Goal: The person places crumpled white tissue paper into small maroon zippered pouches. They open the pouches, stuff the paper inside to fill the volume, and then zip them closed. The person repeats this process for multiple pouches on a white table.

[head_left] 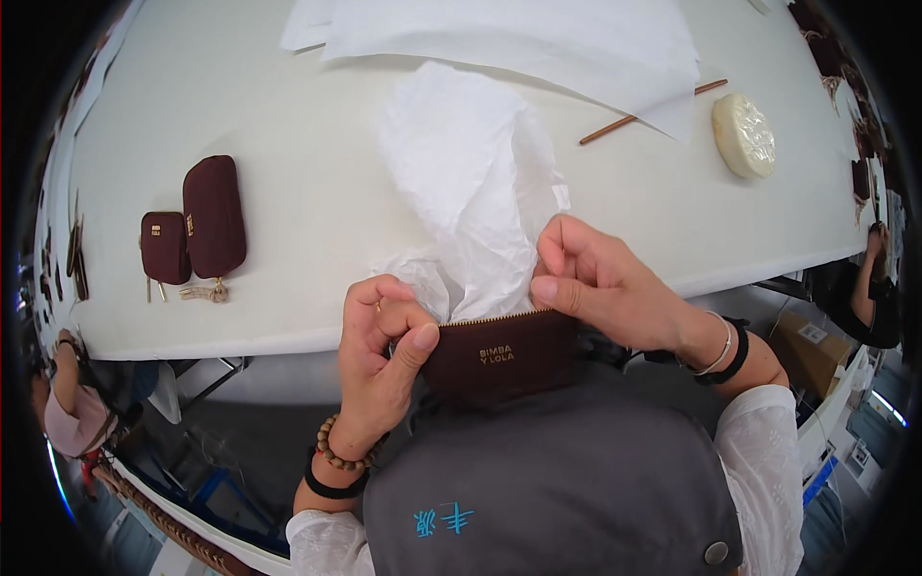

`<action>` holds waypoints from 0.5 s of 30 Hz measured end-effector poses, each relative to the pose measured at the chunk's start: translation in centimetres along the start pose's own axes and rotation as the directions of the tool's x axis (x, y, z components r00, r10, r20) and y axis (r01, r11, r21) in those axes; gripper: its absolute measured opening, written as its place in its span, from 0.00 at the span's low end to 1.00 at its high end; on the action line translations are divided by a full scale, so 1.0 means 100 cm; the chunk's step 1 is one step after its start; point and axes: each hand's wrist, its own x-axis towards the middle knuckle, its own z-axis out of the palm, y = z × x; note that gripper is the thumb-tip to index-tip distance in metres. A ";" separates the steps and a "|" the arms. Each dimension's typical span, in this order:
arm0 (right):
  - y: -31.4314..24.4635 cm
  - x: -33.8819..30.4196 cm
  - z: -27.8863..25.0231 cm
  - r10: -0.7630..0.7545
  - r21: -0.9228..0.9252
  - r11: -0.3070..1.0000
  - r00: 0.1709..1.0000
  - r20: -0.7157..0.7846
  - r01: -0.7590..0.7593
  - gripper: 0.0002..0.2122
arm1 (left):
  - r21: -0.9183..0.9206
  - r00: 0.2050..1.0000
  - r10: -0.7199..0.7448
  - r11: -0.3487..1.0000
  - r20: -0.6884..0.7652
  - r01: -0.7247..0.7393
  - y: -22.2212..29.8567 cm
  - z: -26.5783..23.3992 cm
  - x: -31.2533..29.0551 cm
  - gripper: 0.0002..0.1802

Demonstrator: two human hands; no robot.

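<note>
A small dark maroon zip pouch is held in front of my chest, its zip open at the top. My left hand pinches the pouch's left top corner between thumb and fingers. My right hand grips the pouch's right top edge together with the crumpled white tissue paper. The paper goes down into the pouch's mouth and rises in a tall bunch over the table edge. Both wrists wear bracelets.
The white table carries two more maroon pouches: a long one and a small one, at the left. White paper sheets, a wooden stick and a round cream pad lie at the back right. Other people are at both sides.
</note>
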 end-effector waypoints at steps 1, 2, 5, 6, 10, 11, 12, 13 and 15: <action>0.009 -0.002 -0.001 -0.068 -0.010 0.998 0.998 0.010 0.068 0.09 | -0.013 1.000 -0.001 1.000 0.012 0.002 -0.001 -0.001 0.001 0.22; 0.006 -0.004 0.001 -0.047 -0.029 0.998 0.999 -0.007 0.046 0.09 | -0.024 1.000 -0.004 1.000 0.013 0.005 -0.002 -0.002 0.000 0.24; -0.001 -0.008 0.000 -0.092 -0.073 0.993 0.993 0.080 0.097 0.09 | 0.096 0.995 0.029 0.995 0.099 -0.039 -0.003 -0.014 -0.002 0.30; -0.003 -0.010 0.000 -0.083 -0.213 0.971 0.990 0.110 0.105 0.09 | 0.161 0.989 0.042 0.985 0.141 -0.065 -0.003 -0.018 -0.003 0.32; 0.013 -0.015 -0.004 -0.132 -0.337 0.927 0.983 0.124 0.167 0.11 | 0.431 0.971 0.090 0.884 0.221 -0.180 0.002 -0.014 -0.005 0.36; 0.022 -0.016 -0.004 -0.162 -0.261 0.947 0.981 0.106 0.185 0.11 | 0.457 0.968 0.050 0.875 0.245 -0.161 0.003 -0.014 -0.007 0.35; 0.026 -0.017 -0.004 -0.173 -0.250 0.949 0.979 0.106 0.194 0.11 | 0.481 0.964 0.009 0.865 0.266 -0.141 0.005 -0.014 -0.009 0.34; 0.029 -0.019 -0.003 -0.182 -0.238 0.950 0.977 0.106 0.203 0.11 | 0.348 0.960 -0.063 0.937 0.273 -0.037 0.006 -0.013 -0.011 0.32; 0.029 -0.016 -0.003 -0.223 -0.232 0.940 0.966 0.135 0.249 0.12 | 0.061 0.933 -0.184 0.983 0.309 0.174 0.009 -0.013 -0.013 0.29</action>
